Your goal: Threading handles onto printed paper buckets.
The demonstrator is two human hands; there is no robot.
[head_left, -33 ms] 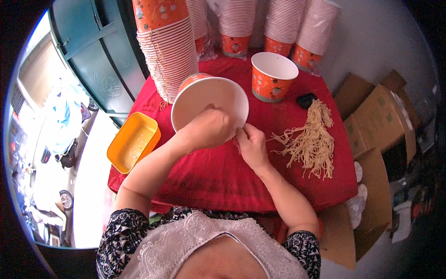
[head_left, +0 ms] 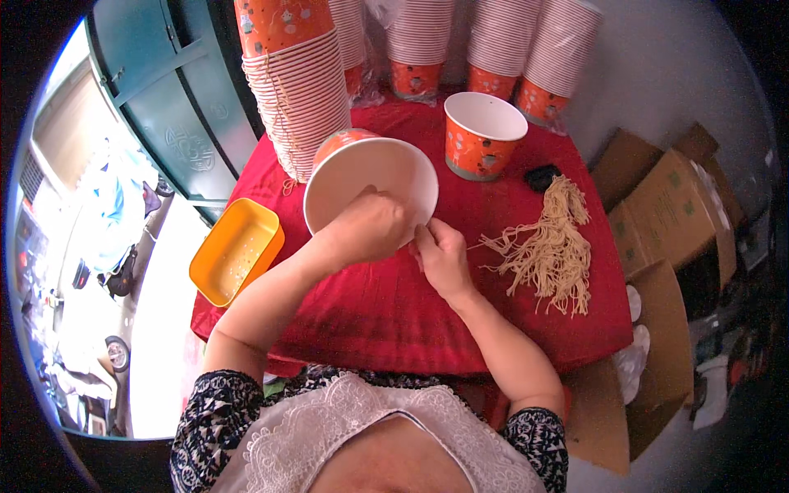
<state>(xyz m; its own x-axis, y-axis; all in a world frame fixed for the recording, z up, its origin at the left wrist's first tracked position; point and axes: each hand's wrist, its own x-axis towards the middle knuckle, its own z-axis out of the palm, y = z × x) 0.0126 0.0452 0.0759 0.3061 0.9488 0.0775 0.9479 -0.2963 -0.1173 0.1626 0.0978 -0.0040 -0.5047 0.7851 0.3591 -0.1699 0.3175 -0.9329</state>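
Observation:
A paper bucket (head_left: 329, 181), white inside and orange with a print outside, lies tilted on the red-covered table with its mouth toward me. My left hand (head_left: 374, 223) reaches into that mouth, its fingers curled closed; what they hold, if anything, is hidden. At the lower right of the rim, my right hand (head_left: 441, 253) pinches the bucket's edge between thumb and fingers. To the right lies a bundle of beige strings (head_left: 555, 251) with a dark tie at its top. A second orange paper bucket (head_left: 481, 156) stands upright beyond my right hand.
A tall stack of nested buckets (head_left: 297, 103) rises behind the tilted one, with a few strings hanging down it. More stacks (head_left: 497, 37) line the back. A yellow tray (head_left: 261, 215) with small white bits sits left. Open cardboard boxes (head_left: 657, 345) stand right of the table.
My right hand and the bucket's rim have shifted very slightly to the left. Otherwise nothing visibly differs.

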